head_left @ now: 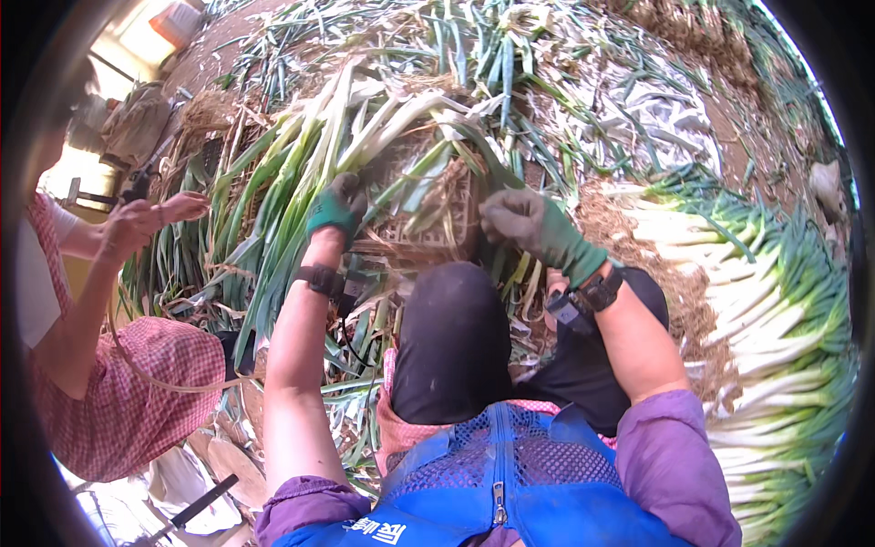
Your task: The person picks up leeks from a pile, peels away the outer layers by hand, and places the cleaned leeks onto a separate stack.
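Note:
A loose heap of leeks (333, 118), with white stalks and green leaves, lies over a plastic crate (447, 244) in front of my knees. My left hand (337, 208), in a grey and green glove, is closed at the near edge of that heap, right against the stalks. Whether a stalk is in its fingers is hard to see. Over the crate's right side, my right hand (533, 228) in a matching glove is curled closed, close to a drooping leaf. What it holds, if anything, is hidden. Dry brown roots and leaves (447, 196) lie between both hands.
Cleaned leeks (756, 310) lie in a long row on my right, roots toward me. Leaf scraps (638, 118) cover the ground beyond the crate. On my left sits another person (137, 383) in a checked apron, hands raised near the leaves, with a thin hose (173, 387) across the lap.

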{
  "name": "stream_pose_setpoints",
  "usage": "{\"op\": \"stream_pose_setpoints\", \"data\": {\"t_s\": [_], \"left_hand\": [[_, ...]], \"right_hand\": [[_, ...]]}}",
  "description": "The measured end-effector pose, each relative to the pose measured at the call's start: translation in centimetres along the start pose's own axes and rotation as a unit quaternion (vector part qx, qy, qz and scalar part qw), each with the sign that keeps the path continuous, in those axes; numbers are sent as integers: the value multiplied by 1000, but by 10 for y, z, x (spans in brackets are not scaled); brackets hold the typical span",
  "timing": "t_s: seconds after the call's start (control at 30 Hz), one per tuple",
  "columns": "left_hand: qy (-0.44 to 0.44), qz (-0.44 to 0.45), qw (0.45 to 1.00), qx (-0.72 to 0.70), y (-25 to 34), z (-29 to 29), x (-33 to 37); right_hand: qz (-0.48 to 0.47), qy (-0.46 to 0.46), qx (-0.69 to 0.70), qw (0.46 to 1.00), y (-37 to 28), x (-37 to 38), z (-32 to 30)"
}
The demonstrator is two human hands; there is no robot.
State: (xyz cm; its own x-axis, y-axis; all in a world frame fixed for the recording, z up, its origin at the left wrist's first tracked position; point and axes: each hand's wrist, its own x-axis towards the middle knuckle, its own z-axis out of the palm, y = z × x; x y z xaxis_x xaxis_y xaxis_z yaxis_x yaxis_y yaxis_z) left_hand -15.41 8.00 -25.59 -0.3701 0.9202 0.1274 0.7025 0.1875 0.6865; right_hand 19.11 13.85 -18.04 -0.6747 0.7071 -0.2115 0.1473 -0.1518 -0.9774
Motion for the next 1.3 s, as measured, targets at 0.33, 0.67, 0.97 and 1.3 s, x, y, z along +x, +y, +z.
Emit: {"op": "stream_pose_setpoints", "data": {"t_s": [0.33,0.67,0.97,1.3], "left_hand": [[26,-155,938,308,-44,-19,113],[-8,-222,929,296,-85,-20,170],[-77,-274,918,277,-128,-31,187],[-128,-265,947,132,-183,-26,169]], "right_hand": [[-14,-6,-235,972,-3,19,0],[13,-15,-271,962,5,25,-9],[61,-49,-278,957,5,34,-7],[68,-71,-314,944,14,24,-2]]}}
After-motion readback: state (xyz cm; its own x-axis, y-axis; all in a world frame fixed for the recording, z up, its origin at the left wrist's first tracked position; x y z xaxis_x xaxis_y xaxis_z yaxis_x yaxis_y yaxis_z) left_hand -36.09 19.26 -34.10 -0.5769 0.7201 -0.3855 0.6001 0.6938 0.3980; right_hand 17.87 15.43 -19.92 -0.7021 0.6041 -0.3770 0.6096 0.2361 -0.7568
